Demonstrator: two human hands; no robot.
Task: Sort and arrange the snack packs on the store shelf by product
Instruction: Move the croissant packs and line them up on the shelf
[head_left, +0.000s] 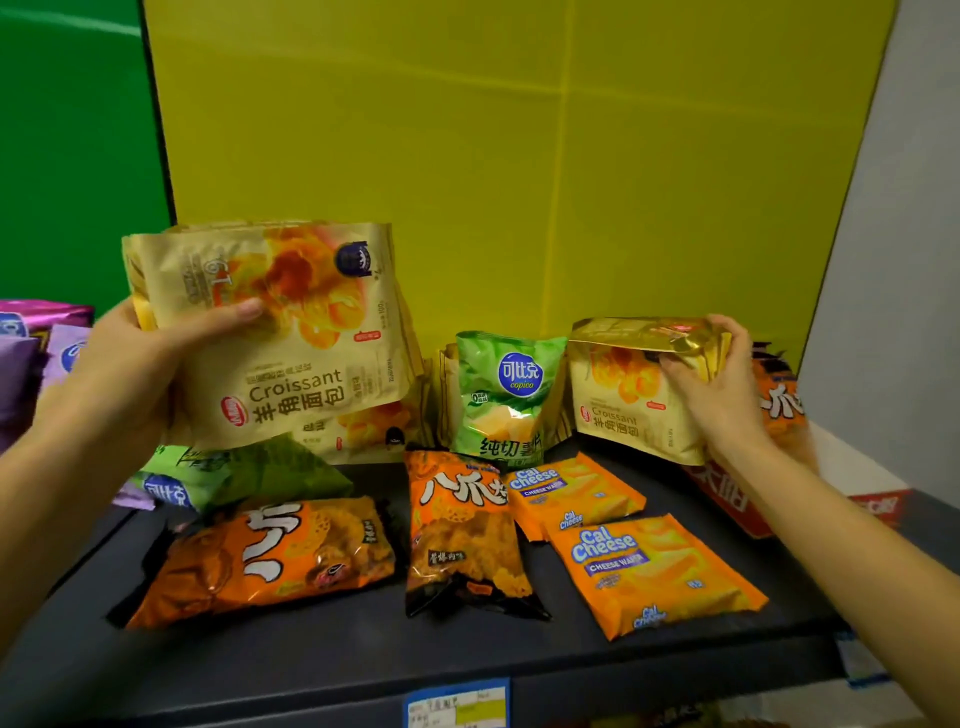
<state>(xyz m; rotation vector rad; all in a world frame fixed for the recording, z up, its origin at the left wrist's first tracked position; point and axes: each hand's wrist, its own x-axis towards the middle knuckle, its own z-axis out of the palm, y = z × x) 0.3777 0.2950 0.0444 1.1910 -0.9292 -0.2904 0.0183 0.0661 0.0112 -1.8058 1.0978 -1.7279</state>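
My left hand grips a stack of tan croissant packs, lifted above the shelf's left side. At the right rear, my right hand holds the top of another croissant pack standing upright. A green Copico chip bag stands between them. A second green bag lies under the lifted stack. Two orange-black snack bags lie flat in front, and two orange Cal Cheese wafer packs lie at the front right.
The dark shelf has a blue price label on its front edge. Purple packs sit at far left. Orange and red packs crowd the right corner behind my right hand. A yellow back panel closes the rear.
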